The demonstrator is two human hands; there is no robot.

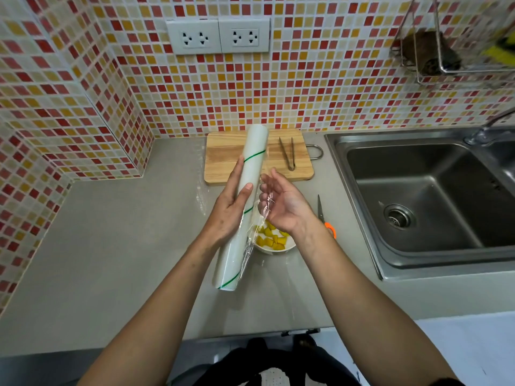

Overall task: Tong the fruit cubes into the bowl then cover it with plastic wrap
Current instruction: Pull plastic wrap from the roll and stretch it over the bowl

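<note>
From the head camera, the white bowl (pixel 274 247) on the grey counter (pixel 111 246) is mostly hidden — the plastic wrap roll (pixel 245 201) and the right hand (pixel 284 207) cover all but its near rim and some yellow fruit cubes (pixel 270 238). The scissors (pixel 324 215) are cut off by the right wrist, with only a blade and an orange handle showing. The roll's long axis runs from near the body up toward the tiled wall, tilted slightly right; thin green lines cross it, with no readable writing. The left hand (pixel 234 210) grips the roll, fingers wrapped around it. The right hand's fingers are loosely spread, with clear film draped across them. Tongs (pixel 288 153) lie on the wooden cutting board (pixel 223 160), beside the sink (pixel 418 196).
</note>
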